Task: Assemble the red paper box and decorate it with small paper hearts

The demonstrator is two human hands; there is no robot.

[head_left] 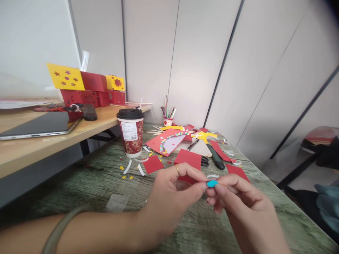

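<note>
On the table (87, 183), the paper cup (131, 135) stands left of and beyond both hands. I have the left hand (174, 192) pinched, with thumb and forefinger closed on the left edge of the blue paper piece (212, 183). The piece sits between the two hands, raised above the table, in front of a red paper square (188, 158). The right hand (238, 201) grips its right edge with the fingertips.

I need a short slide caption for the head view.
Left hand and right hand pinch a blue paper piece over the table.
</note>
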